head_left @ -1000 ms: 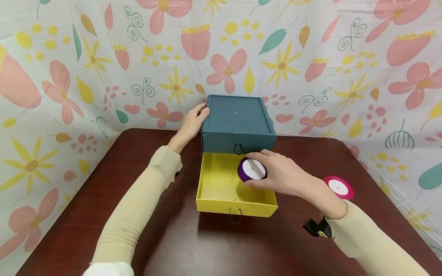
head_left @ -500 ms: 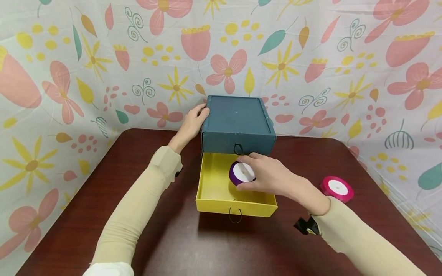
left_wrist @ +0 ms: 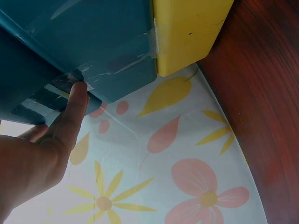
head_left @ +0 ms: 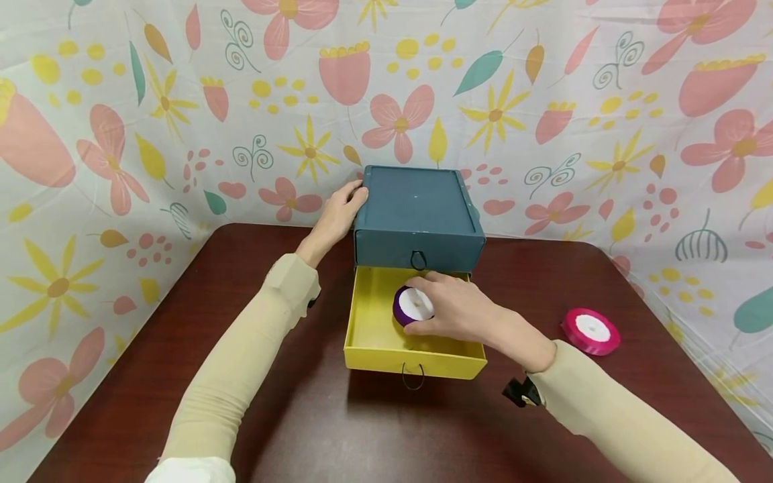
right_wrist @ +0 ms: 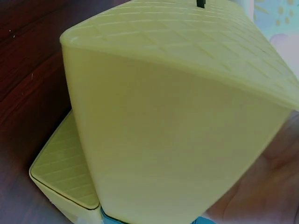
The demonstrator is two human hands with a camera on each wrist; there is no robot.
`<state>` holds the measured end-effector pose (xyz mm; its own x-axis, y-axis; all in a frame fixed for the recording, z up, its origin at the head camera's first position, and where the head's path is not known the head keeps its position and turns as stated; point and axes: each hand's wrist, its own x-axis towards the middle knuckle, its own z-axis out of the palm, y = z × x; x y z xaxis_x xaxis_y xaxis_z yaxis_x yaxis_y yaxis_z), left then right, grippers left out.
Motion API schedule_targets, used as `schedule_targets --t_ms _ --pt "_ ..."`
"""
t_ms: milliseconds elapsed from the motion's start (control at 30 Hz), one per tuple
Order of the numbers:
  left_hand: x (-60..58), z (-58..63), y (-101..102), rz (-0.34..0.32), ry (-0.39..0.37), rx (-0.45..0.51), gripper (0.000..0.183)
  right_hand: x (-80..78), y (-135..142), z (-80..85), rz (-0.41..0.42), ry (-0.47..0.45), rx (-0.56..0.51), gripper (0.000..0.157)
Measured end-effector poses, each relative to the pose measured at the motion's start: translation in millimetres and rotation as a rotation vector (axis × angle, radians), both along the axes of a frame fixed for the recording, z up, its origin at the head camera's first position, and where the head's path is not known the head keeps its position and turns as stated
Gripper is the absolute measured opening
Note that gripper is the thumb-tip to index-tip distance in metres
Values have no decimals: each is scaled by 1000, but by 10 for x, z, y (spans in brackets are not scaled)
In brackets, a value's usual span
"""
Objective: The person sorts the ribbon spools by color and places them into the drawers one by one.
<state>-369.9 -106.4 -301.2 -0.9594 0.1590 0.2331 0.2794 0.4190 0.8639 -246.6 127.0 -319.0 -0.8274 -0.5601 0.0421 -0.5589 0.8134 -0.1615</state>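
Gripping the purple ribbon spool [head_left: 413, 305] with curled fingers, the right hand [head_left: 461, 308] holds it flat inside the yellow drawer [head_left: 374, 335] at frame centre, while the left hand [head_left: 338, 215] braces the teal box [head_left: 417, 208] with straight fingers.

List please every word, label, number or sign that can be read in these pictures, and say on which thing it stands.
None: no view shows readable text.
Teal box with drawers, held at its corner by the left hand: plain.
Open yellow drawer: plain.
Purple ribbon spool gripped by the right hand: blank white face.
Pink ribbon spool on the dark wooden table: blank white face.
Flowered backdrop cloth: pictures only.
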Motion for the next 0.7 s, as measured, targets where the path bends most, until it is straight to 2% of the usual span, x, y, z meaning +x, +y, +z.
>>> schedule_targets --t_ms 200,467,700 --pt "5 1 0 2 5 -2 57 -13 -24 -28 5 8 14 71" --pt "4 -5 -1 3 9 -27 58 78 6 12 -10 4 3 55" --pt "14 8 0 -4 6 -8 57 233 90 117 -20 104 -21 49"
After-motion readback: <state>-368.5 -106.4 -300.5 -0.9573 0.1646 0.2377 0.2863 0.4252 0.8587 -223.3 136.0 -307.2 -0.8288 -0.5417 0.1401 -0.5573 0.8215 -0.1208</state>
